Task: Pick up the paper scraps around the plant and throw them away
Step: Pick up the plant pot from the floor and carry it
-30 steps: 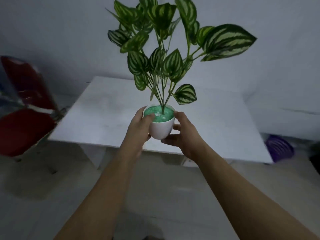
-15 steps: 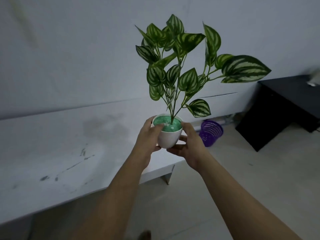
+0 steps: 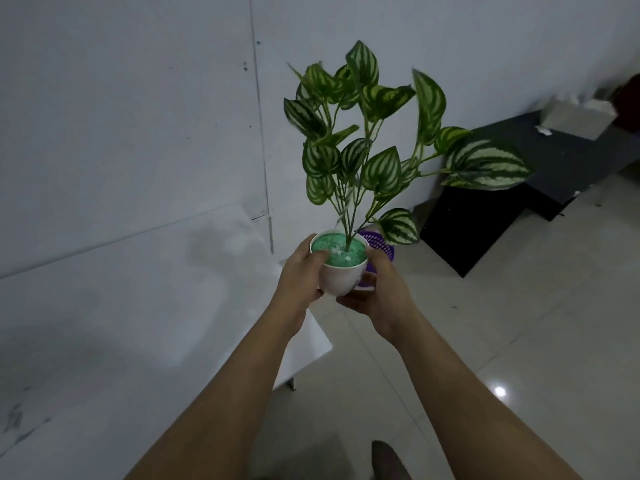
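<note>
I hold a small white pot (image 3: 339,280) in the air with both hands. It carries a plant (image 3: 374,157) with striped green leaves and a green filling. Small white paper scraps (image 3: 341,252) lie on that filling near the stem. My left hand (image 3: 299,275) grips the pot's left side, thumb over the rim. My right hand (image 3: 379,294) cups the pot from the right and below. A purple basket (image 3: 381,244) on the floor shows just behind the pot, mostly hidden by it and by my right hand.
A white table (image 3: 104,323) fills the left, its corner near my left forearm. A black low cabinet (image 3: 519,188) stands at the right with a white box (image 3: 578,119) on it. Pale tiled floor (image 3: 519,323) spreads to the right. White wall behind.
The view has swung right along the table. The pot stays in both hands and now hangs right in front of the purple basket; the black cabinet has come closer.
</note>
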